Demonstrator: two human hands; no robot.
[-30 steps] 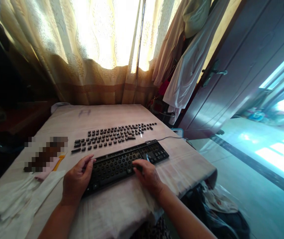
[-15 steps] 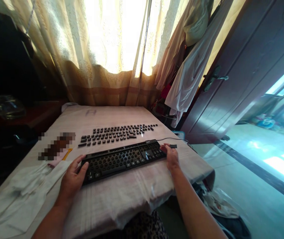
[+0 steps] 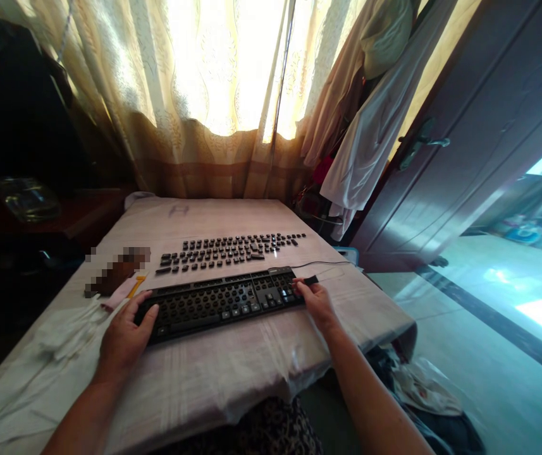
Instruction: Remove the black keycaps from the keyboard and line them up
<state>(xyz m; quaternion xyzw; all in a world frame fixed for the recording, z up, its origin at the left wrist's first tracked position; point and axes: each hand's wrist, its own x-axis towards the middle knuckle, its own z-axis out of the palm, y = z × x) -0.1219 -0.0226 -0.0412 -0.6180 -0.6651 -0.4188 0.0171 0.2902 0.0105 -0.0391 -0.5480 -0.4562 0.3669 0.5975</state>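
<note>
A black computer keyboard (image 3: pixel 204 306) lies at a slant on the table, most of its keycaps off and a few still on along its lower edge. My left hand (image 3: pixel 126 328) is closed on its left end, thumb on top and fingers at the far edge. At the right end is my right hand (image 3: pixel 315 300), fingers pinched around a small dark strip-shaped piece (image 3: pixel 312 279) that sticks out past the fingertips; its kind is unclear. Beyond the keyboard, loose black keycaps (image 3: pixel 218 251) lie in several rows.
The table (image 3: pixel 246 360) has a pale cloth. At left lie a white cloth (image 3: pixel 38 373), a yellow-handled item (image 3: pixel 136 286) and a blurred-out brown object (image 3: pixel 116 272). A cable (image 3: pixel 322 262) runs right from the keyboard. Curtains (image 3: pixel 195 151) hang behind; a door (image 3: pixel 422 177) stands at right.
The keyboard has slid a little to the left, and both hands have moved left with it. The loose keycaps have kept their places on the table; the view has shifted slightly.
</note>
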